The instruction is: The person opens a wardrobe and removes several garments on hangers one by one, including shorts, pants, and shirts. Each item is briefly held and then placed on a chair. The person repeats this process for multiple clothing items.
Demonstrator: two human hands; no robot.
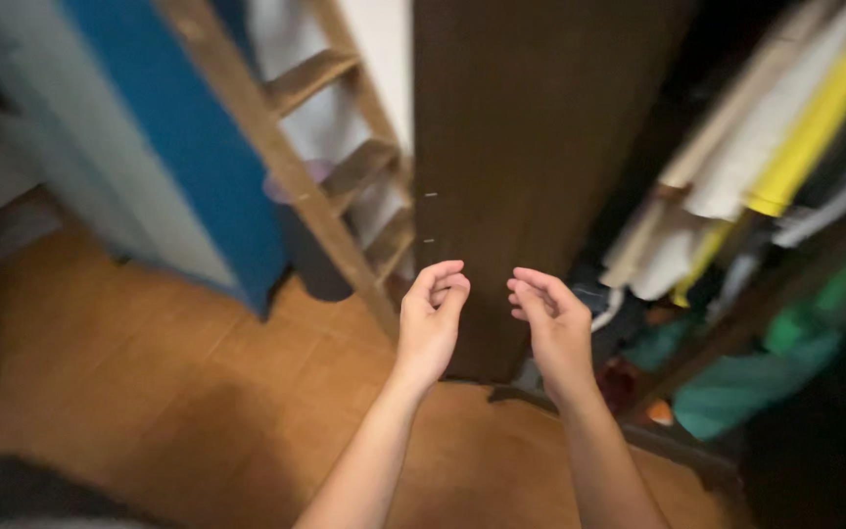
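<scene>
Head view: left hand [431,318] and right hand [552,323] hang side by side, fingers loosely curled, holding nothing, palms turned toward each other. Just beyond both stands a dark door [521,147], its edge facing them, not touched. A ladder [340,186] leans left of the left hand; hung clothes [766,147] crowd right of the right hand.

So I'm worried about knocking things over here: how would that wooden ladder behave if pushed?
The wooden ladder leans tilted beside the blue panel, so a sideways push might slide or tip it. Its thick rails look stiff and fairly heavy. Both hands are empty.
</scene>
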